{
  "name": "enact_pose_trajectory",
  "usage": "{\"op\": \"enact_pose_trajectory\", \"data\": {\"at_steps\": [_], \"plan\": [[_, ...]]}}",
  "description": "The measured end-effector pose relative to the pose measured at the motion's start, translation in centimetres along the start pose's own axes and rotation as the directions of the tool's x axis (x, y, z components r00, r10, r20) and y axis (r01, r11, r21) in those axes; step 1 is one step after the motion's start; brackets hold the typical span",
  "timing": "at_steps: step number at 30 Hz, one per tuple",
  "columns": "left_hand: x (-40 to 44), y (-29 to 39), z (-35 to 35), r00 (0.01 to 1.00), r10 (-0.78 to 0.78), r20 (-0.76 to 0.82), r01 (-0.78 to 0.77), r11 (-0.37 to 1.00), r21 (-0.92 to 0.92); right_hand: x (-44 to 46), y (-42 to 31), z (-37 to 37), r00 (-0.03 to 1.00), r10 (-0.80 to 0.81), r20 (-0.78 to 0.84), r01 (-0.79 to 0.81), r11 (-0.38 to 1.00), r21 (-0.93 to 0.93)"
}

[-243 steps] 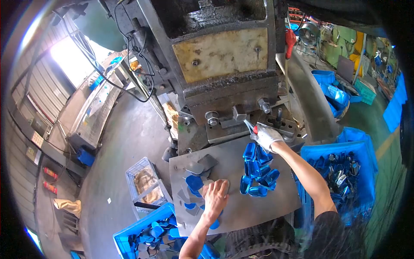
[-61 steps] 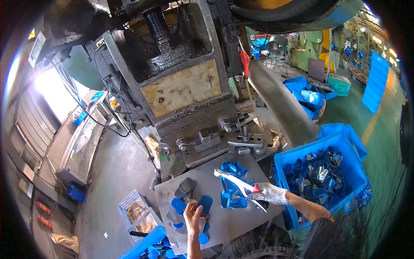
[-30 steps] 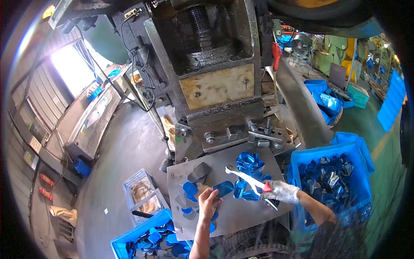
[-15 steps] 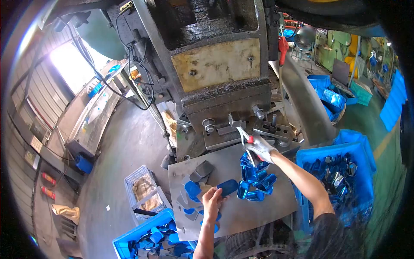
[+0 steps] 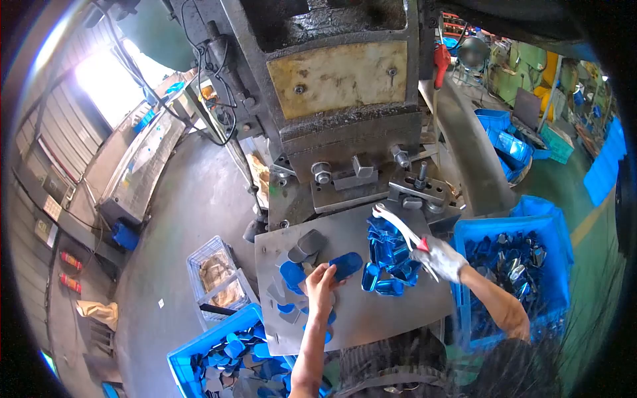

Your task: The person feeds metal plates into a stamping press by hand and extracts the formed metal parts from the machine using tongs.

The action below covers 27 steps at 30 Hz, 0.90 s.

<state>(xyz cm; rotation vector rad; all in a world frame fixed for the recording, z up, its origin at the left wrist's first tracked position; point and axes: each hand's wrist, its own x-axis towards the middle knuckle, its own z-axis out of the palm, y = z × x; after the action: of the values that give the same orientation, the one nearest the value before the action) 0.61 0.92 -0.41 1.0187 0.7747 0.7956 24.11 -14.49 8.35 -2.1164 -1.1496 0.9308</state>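
The fingers of the left hand (image 5: 321,282) pinch one end of a flat blue blank (image 5: 347,265) above the counter (image 5: 391,320), between loose blanks (image 5: 308,243) and shaped blue pieces (image 5: 389,286); the gloved right hand (image 5: 441,259) has its fingers wrapped around pliers (image 5: 399,226); their head lies over those pieces.

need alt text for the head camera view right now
A person's bare left hand holds a flat blue plate while the gloved right hand grips tongs by a cluster of shaped blue pieces on a metal worktable. A heavy press stands beyond, and blue crates flank the worktable.
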Motion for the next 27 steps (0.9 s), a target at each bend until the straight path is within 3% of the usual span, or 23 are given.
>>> {"op": "enact_pose_trajectory", "data": {"at_steps": [1, 3, 6, 9, 10, 11, 12, 13, 15, 17, 18, 21, 22, 27], "plan": [[0.3, -0.2, 0.3, 1.000, 0.017, 0.025, -0.016, 1.000, -0.009, -1.7, -1.2, -0.1, 0.998, 0.045, 0.043, -0.041, 0.994, -0.100], [0.1, 0.7, 1.5, 0.999, -0.018, 0.036, 0.019, 1.000, -0.018, -3.3, 0.6, 1.4, 0.987, -0.148, 0.059, 0.157, 0.966, -0.207], [0.6, 0.4, 1.7, 0.998, 0.006, 0.069, -0.005, 1.000, -0.011, -5.5, -0.8, 2.4, 0.962, -0.227, 0.152, 0.273, 0.779, -0.565], [0.5, 2.0, 2.0, 0.999, 0.042, 0.034, -0.039, 0.996, -0.080, -4.7, 0.0, 2.6, 0.944, -0.313, 0.107, 0.319, 0.772, -0.550], [0.7, 2.9, 2.0, 0.981, 0.195, 0.007, -0.194, 0.973, 0.124, -4.2, -0.6, 1.9, 0.963, -0.253, 0.091, 0.260, 0.790, -0.555], [2.2, 2.5, 0.9, 0.948, 0.317, -0.031, -0.275, 0.864, 0.421, -3.3, -1.7, 0.9, 0.985, -0.156, 0.067, 0.167, 0.817, -0.551], [3.1, 2.9, 0.3, 0.896, 0.439, 0.063, -0.339, 0.587, 0.735, -2.1, -2.1, 0.1, 0.985, -0.174, 0.021, 0.157, 0.820, -0.551], [3.8, 3.8, 0.1, 0.837, 0.511, 0.198, -0.342, 0.205, 0.917, -0.5, -2.1, -0.5, 0.982, -0.189, -0.024, 0.145, 0.822, -0.550], [6.5, 2.6, -0.9, 0.785, 0.517, 0.342, -0.362, -0.065, 0.930, 3.0, -3.2, -1.7, 0.986, -0.155, -0.059, 0.106, 0.860, -0.499], [8.4, 1.5, -1.9, 0.750, 0.498, 0.436, -0.321, -0.302, 0.898, 7.0, -2.5, -1.6, 0.964, -0.224, -0.142, 0.130, 0.866, -0.483], [9.1, 1.6, -2.3, 0.873, 0.342, 0.348, -0.308, -0.165, 0.937, 8.9, -2.3, -1.5, 0.966, -0.209, -0.151, 0.115, 0.874, -0.472], [9.5, 2.3, -2.6, 0.902, 0.238, 0.359, -0.326, -0.168, 0.930, 11.4, -3.3, -1.5, 0.955, -0.241, -0.171, 0.141, 0.880, -0.453], [9.6, 1.9, -3.0, 0.869, 0.305, 0.389, -0.352, -0.173, 0.920, 12.1, -3.2, -1.5, 0.953, -0.244, -0.182, 0.143, 0.888, -0.438], [9.3, 2.8, -2.6, 0.891, 0.242, 0.385, -0.348, -0.183, 0.920, 13.5, -3.7, -1.5, 0.953, -0.231, -0.194, 0.118, 0.878, -0.464]]}}
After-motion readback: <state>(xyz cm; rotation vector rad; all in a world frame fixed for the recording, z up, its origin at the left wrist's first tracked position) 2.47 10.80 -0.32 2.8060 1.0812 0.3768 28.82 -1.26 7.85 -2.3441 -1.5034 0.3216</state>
